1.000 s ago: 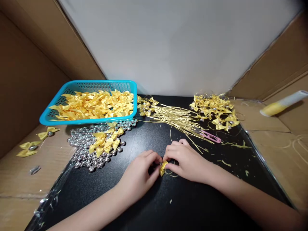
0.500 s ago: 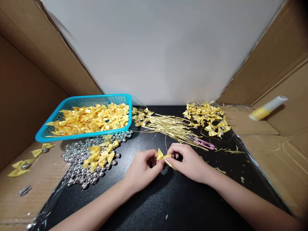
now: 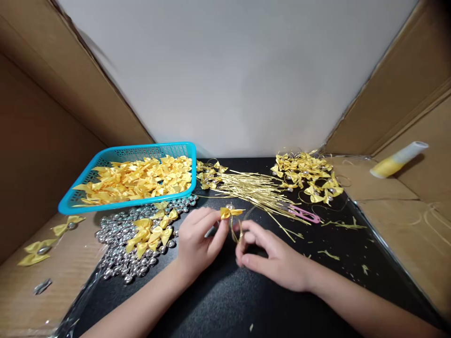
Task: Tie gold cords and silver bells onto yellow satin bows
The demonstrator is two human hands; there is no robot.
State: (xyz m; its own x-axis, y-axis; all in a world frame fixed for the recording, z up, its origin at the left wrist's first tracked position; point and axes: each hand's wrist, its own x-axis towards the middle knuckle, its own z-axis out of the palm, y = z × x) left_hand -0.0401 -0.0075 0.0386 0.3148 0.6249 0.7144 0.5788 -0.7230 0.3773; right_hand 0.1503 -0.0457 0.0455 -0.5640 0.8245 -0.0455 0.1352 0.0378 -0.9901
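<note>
My left hand [image 3: 197, 239] pinches a small yellow ribbon bow [image 3: 229, 212] with a silver bead on top, held a little above the black table [image 3: 225, 300]. A thin gold wire [image 3: 235, 231] hangs from the bow. My right hand [image 3: 273, 256] sits just below and right of it, fingertips pinched on the wire's lower end. A pile of silver beads [image 3: 120, 244] with a few loose yellow bows [image 3: 151, 232] lies left of my left hand. A bundle of gold wires [image 3: 257, 188] lies behind both hands.
A turquoise basket [image 3: 86, 176] full of yellow bows stands at the back left. Finished bows with beads [image 3: 306, 173] are heaped at the back right, a pink clip [image 3: 305, 214] in front of them. Cardboard walls enclose both sides; a yellow-white tube [image 3: 398, 159] lies right.
My left hand has lifted the bow up off the table and away from me. My right hand let go of the bow and dropped lower, now pinching the hanging wire.
</note>
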